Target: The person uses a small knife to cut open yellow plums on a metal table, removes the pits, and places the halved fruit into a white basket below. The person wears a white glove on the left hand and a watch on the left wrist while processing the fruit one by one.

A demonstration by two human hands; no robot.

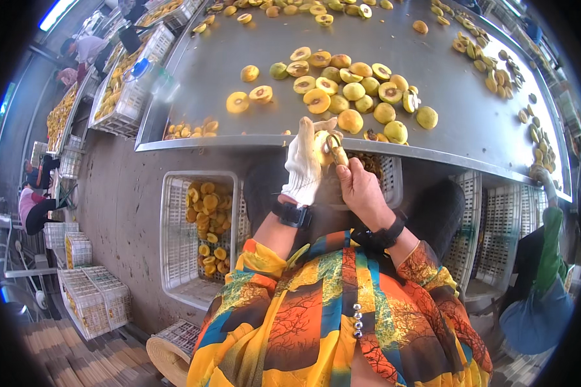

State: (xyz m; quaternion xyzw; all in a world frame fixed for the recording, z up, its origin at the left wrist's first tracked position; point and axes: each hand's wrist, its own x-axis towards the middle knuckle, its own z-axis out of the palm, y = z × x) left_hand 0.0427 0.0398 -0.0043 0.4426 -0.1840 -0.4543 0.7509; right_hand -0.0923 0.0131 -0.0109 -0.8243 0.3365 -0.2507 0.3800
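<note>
In a white knit glove, my left hand (302, 164) holds a yellow peach half (321, 149) just over the near edge of the steel table (213, 58). My bare right hand (366, 194) grips the short handle of a pitting tool (339, 156). Its curved metal loop rests at the cut face of that half; how deep it sits I cannot tell. Beyond my hands lies a heap of halved peaches (353, 91), some cut side up with brown pits or hollows showing. Under the table edge, a crate (392, 181) with dark bits is partly hidden by my right hand.
A white plastic crate (174, 232) with peach halves stands on the floor at left. More white crates (501, 232) stand at right, near a co-worker's gloved hand (541, 175). A clear bottle (160, 80) is at the table's left side. A straw hat (167, 355) lies behind at lower left.
</note>
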